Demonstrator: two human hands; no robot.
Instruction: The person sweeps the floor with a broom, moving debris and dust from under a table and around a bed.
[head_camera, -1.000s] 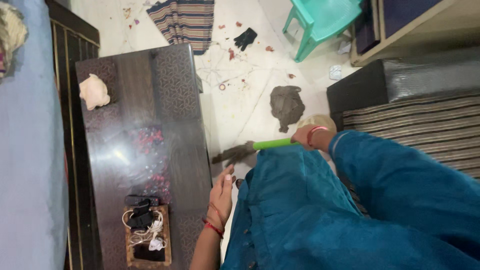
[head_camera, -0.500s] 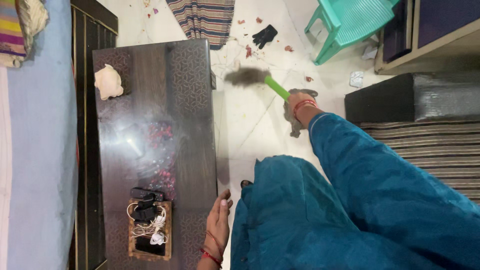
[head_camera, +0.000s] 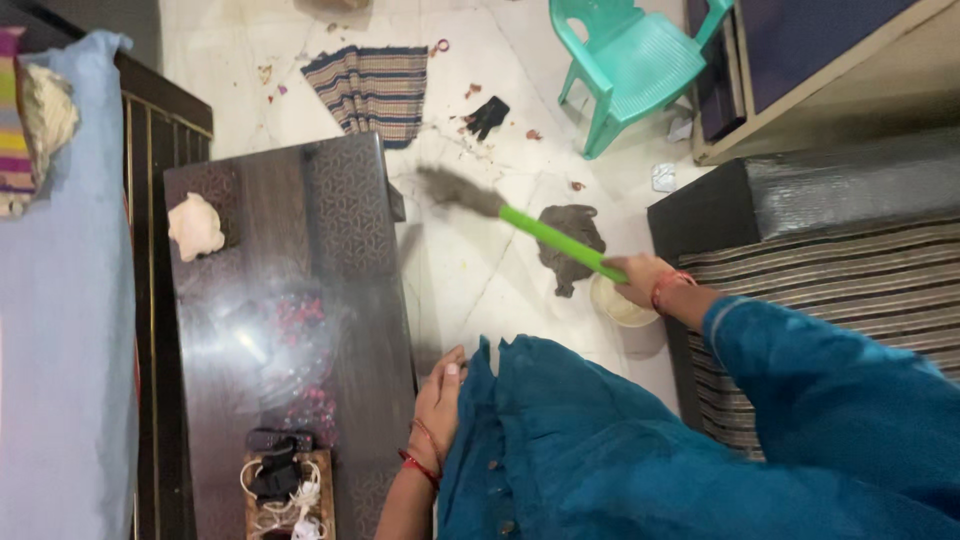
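We found the right hand (head_camera: 640, 279) clamped on the green-handled broom (head_camera: 548, 237). Its long axis ran up-left from that grip, dark bristles near the dark wooden tabletop (head_camera: 290, 260). The left hand (head_camera: 438, 398), fingers loosely together and empty, rested at the tabletop's edge.

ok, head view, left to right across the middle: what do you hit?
Blue bedding → dark table → left hand → green-handled broom → grey rag → right hand → striped mat.
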